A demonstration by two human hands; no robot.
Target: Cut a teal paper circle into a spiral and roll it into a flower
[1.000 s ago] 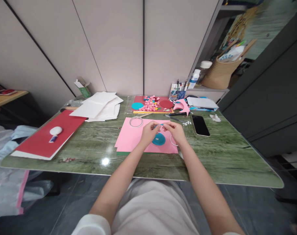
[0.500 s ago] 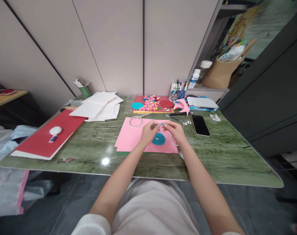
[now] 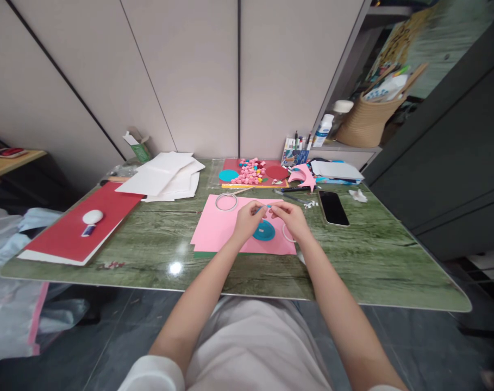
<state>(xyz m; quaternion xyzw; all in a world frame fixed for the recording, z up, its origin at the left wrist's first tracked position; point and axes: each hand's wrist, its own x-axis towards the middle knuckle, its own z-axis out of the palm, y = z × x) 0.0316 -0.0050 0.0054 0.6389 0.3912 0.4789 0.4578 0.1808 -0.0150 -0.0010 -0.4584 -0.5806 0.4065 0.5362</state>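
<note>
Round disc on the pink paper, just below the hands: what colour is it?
The round disc is teal blue, seen in the head view.

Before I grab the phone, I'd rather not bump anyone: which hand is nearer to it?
Right: the right hand is left of the phone, apart from it; the left hand is farther left.

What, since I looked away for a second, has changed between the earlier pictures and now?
Nothing visibly changed. The left hand and right hand still hold a small blue piece between them, near the blue disc; the pink paper and phone stayed put.
</note>
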